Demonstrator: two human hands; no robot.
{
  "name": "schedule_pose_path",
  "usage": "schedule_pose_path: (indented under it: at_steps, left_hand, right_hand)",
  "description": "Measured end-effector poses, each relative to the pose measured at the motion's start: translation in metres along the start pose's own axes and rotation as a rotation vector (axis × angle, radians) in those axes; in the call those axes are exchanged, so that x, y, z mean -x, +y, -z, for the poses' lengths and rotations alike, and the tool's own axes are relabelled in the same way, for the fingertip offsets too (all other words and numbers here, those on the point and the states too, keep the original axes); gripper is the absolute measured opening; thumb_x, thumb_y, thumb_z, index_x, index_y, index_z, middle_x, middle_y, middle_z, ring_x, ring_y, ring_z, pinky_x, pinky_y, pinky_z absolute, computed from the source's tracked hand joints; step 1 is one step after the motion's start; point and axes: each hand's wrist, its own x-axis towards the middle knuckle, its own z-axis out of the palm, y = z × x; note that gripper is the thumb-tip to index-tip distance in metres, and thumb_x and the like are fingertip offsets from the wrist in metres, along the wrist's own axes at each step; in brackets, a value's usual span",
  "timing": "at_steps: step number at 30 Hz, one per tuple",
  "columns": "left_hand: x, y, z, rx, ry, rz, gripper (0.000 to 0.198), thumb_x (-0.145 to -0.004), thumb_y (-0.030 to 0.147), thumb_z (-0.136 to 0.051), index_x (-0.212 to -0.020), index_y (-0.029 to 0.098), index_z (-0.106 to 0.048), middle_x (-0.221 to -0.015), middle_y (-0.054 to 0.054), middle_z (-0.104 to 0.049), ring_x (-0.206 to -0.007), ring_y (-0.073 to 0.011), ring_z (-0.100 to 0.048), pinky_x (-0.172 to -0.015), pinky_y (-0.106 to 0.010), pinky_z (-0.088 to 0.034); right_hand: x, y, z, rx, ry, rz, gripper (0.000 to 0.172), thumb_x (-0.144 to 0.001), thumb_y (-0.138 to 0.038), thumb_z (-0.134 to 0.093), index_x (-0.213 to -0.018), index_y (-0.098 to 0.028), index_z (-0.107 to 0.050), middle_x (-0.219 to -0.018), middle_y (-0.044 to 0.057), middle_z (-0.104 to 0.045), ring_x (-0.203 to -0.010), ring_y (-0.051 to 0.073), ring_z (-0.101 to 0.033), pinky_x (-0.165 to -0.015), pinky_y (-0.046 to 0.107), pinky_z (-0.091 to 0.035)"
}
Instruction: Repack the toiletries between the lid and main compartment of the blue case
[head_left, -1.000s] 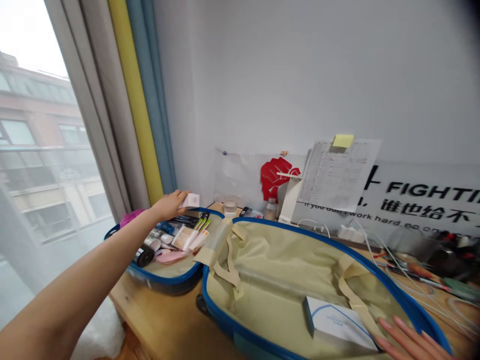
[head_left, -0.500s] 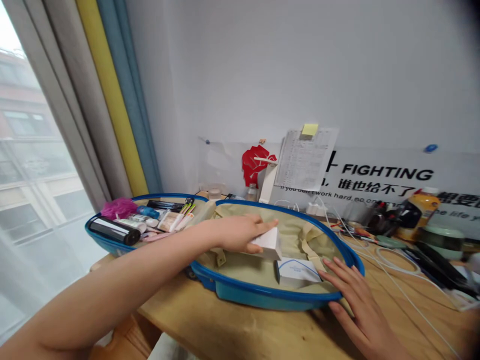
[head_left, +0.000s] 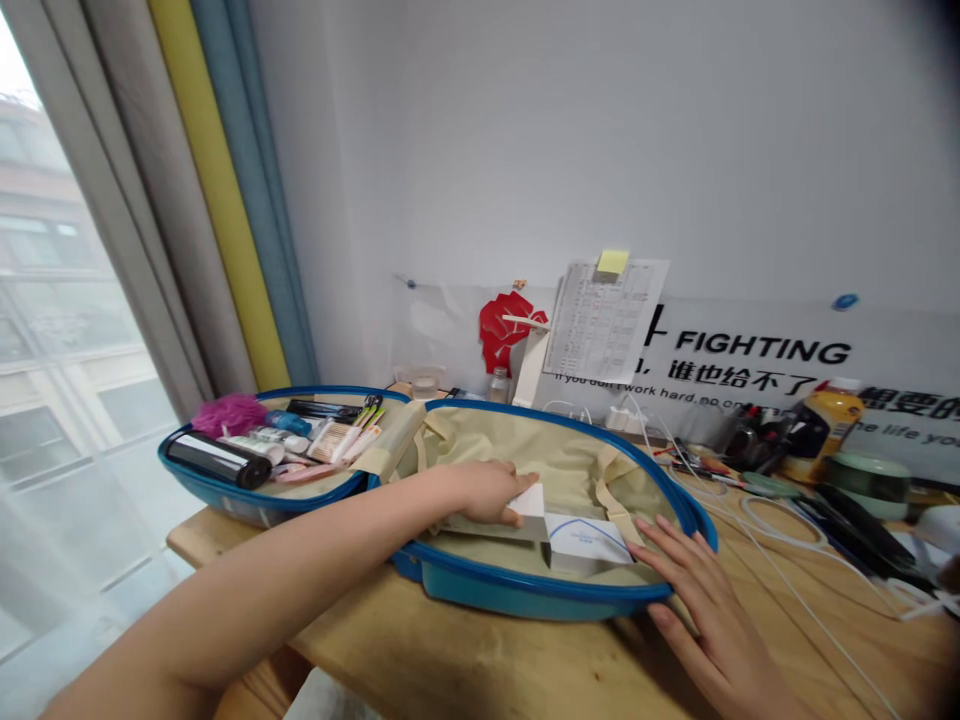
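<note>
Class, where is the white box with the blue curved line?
Head view: the white box lies in the blue suitcase's beige lining, right of a smaller white box.

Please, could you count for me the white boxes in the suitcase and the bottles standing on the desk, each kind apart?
White boxes: 2 (plain box under the left hand; box with a blue line)
Bottles: 2 (glass bottle; yellow bottle)
Total: 4

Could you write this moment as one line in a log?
left hand: gripping white box inside open blue suitcase | right hand: open, on suitcase rim | nearby: blue-lined white box
</note>
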Motion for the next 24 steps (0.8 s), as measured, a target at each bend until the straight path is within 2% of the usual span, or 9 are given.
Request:
schedule_pose_path:
  at_steps: [5,8,16,20,24]
  left_hand:
    - [0.000,0.000,0.001,0.100,0.071,-0.067,0.078,-0.087,0.050,-0.047,-0.150,0.021,-0.011,-0.143,-0.015,-0.039,-0.126,-0.0278,-0.046,-0.100,-0.034,-0.037]
    - [-0.001,0.001,-0.002,0.116,0.063,-0.089,0.079,-0.086,0.050,-0.048,-0.150,0.021,-0.011,-0.143,-0.015,-0.039,-0.127,-0.0274,-0.044,-0.101,-0.034,-0.036]
    - [-0.001,-0.006,-0.009,0.045,0.025,-0.017,0.077,-0.085,0.047,-0.051,-0.149,0.022,-0.015,-0.141,-0.017,-0.042,-0.126,-0.0294,-0.046,-0.099,-0.035,-0.038]
    - [-0.006,-0.008,-0.014,-0.021,0.042,0.004,0.076,-0.083,0.048,-0.053,-0.148,0.023,-0.020,-0.139,-0.015,-0.045,-0.122,-0.0291,-0.049,-0.094,-0.035,-0.042]
    - [-0.015,-0.004,-0.023,-0.058,0.047,0.002,0.069,-0.082,0.046,-0.054,-0.141,0.017,-0.034,-0.133,-0.017,-0.049,-0.119,-0.0295,-0.050,-0.092,-0.036,-0.044]
  right_hand:
    - [0.000,0.000,0.000,-0.005,0.020,0.033,0.043,-0.087,-0.041,-0.045,-0.126,-0.026,-0.056,-0.133,0.007,-0.056,-0.130,0.028,-0.045,-0.106,0.052,-0.037]
    - [0.000,0.000,0.000,0.008,0.021,0.043,0.042,-0.088,-0.040,-0.044,-0.126,-0.027,-0.056,-0.134,0.007,-0.055,-0.130,0.028,-0.045,-0.105,0.052,-0.038]
    - [0.000,-0.001,0.002,0.010,0.026,0.050,0.042,-0.088,-0.039,-0.044,-0.126,-0.026,-0.055,-0.133,0.008,-0.056,-0.130,0.029,-0.045,-0.103,0.052,-0.039]
    - [0.001,-0.001,0.001,-0.010,-0.003,0.015,0.043,-0.089,-0.042,-0.042,-0.126,-0.026,-0.054,-0.134,0.009,-0.055,-0.131,0.029,-0.043,-0.106,0.054,-0.035]
    - [0.002,-0.001,0.000,-0.001,-0.006,0.029,0.043,-0.090,-0.040,-0.042,-0.129,-0.025,-0.052,-0.135,0.009,-0.054,-0.133,0.028,-0.040,-0.109,0.053,-0.032]
